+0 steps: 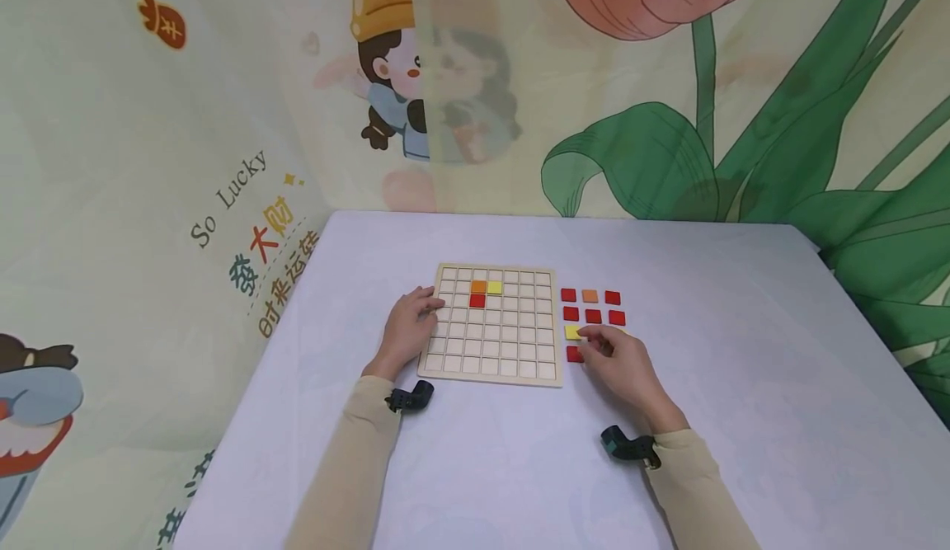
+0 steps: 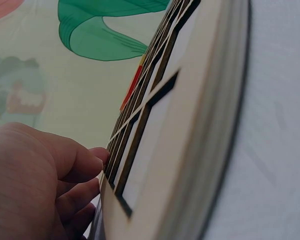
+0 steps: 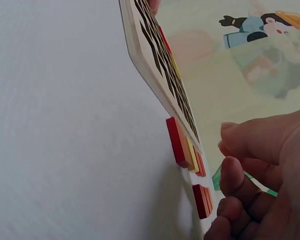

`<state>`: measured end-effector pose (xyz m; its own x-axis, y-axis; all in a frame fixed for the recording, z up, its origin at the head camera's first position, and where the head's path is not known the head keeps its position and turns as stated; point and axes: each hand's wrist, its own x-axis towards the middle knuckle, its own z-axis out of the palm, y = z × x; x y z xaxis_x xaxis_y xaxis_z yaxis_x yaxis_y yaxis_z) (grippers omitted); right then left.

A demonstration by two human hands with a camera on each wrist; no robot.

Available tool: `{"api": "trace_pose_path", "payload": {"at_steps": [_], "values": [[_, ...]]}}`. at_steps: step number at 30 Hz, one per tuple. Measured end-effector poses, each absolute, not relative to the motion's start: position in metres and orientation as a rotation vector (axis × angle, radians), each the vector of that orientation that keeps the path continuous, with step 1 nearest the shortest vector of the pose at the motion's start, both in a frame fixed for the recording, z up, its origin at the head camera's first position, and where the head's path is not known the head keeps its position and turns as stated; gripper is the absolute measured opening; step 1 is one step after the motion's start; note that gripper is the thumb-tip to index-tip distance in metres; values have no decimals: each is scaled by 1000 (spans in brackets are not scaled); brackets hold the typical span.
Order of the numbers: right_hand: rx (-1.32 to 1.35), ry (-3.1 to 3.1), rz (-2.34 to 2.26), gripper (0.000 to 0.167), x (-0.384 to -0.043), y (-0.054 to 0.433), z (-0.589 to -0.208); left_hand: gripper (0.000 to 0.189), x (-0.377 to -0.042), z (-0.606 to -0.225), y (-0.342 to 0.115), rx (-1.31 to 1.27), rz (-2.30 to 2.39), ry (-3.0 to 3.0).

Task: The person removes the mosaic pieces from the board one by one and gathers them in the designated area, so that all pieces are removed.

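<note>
A square wooden grid board (image 1: 490, 382) lies on the table, with an orange tile (image 1: 478, 287), a yellow tile (image 1: 494, 288) and a red tile (image 1: 477, 301) in its upper-left cells. My left hand (image 1: 411, 323) rests at the board's left edge, fingertips touching the frame. Right of the board, my right hand (image 1: 619, 364) hovers over loose tiles, thumb and fingers bent toward each other. Its fingertips overlap a loose yellow tile (image 1: 572, 332) in the head view. Nothing shows between them in the right wrist view. The hand hides part of the lower tile rows.
Loose red tiles (image 1: 593, 317) and an orange tile (image 1: 590, 296) lie in rows beside the board. Another red tile (image 1: 575, 354) sits near the right hand. The white-covered table (image 1: 475, 467) meets a printed backdrop (image 1: 631, 162) behind and at the left.
</note>
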<state>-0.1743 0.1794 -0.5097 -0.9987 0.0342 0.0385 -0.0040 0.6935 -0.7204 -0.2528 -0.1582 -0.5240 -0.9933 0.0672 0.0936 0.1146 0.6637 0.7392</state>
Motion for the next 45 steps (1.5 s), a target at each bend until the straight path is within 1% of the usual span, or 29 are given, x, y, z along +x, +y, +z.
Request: {"api": "trace_pose_path", "payload": {"at_steps": [8,16,29,45], "values": [[-3,-2786,1255,26,-179,166,-501,29,-252,-522,-159,-176,-1240,-2805],[52,-2744,1303,27,-185,150,-497,28,-250,-519,-158,-167,-1258,-2811],[168,-2772,1229,26,-209,123,-490,29,-248,-517,-158,-146,-1280,-2816],[181,-2857,1229,28,-236,97,-483,28,-246,-518,-158,-167,-1281,-2799]]}}
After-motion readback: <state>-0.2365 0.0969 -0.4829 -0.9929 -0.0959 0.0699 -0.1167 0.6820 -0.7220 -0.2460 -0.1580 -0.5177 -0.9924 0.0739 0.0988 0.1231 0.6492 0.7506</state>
